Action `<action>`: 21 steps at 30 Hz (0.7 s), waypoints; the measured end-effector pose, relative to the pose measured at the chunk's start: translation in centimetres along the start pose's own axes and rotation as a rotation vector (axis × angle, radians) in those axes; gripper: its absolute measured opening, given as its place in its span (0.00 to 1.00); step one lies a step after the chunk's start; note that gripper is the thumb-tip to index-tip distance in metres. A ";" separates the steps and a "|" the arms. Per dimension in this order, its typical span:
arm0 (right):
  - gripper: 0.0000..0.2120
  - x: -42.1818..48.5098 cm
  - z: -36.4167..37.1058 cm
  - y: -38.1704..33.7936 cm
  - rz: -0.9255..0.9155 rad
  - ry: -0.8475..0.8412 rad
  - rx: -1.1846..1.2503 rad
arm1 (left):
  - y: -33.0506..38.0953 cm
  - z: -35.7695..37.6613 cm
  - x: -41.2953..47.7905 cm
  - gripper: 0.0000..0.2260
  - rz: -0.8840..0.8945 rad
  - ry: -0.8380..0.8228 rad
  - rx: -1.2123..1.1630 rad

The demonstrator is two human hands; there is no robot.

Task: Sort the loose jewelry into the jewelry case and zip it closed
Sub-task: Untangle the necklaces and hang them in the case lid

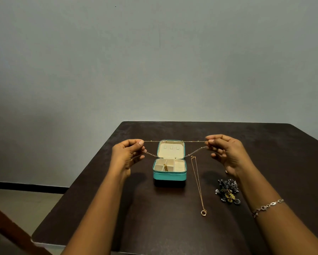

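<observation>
Dark brown table [173, 227] against grey wall [154, 61]. Teal jewelry case [169, 176] sits open mid-surface, lid up toward the far edge, a gold piece [165, 167] in one compartment. Left hand [126, 155] and right hand [226, 153] each pinch an end of a thin gold chain [193, 141], stretched in the air above the case lid. Pendant necklace [197, 183] lies just right of the case; dark beaded cluster [228, 192] further toward the right edge. Bracelet [267, 207] on right wrist.
</observation>
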State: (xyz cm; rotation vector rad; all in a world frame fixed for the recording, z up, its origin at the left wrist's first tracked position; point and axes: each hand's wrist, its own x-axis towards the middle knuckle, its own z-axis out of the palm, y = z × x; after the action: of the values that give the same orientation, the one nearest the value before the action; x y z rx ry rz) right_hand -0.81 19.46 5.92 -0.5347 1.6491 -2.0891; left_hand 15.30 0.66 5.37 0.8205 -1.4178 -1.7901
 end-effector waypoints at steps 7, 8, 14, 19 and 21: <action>0.06 -1.3 -1.3 0.8 0.016 -0.087 -0.141 | 1.2 -0.4 -0.3 0.03 0.054 0.015 0.019; 0.06 -1.6 -1.5 0.8 0.013 -0.106 -0.179 | 1.3 -0.5 -0.4 0.02 0.065 0.012 0.029; 0.05 -4.8 -2.8 1.2 0.004 -0.263 -0.369 | 1.5 -0.6 -0.5 0.03 0.125 -0.065 0.158; 0.05 -7.9 -4.8 1.9 0.012 -0.315 -0.419 | 0.8 1.0 -0.7 0.06 0.147 -0.171 0.233; 0.06 -9.0 -5.4 2.4 -0.006 -0.335 -0.410 | 0.4 2.0 -0.6 0.06 0.122 -0.227 0.234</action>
State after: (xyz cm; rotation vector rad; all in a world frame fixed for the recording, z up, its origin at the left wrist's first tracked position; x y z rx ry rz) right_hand 4.02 28.28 2.06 -0.9613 1.8672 -1.5547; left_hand 14.03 2.17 6.20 0.6450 -1.8108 -1.6865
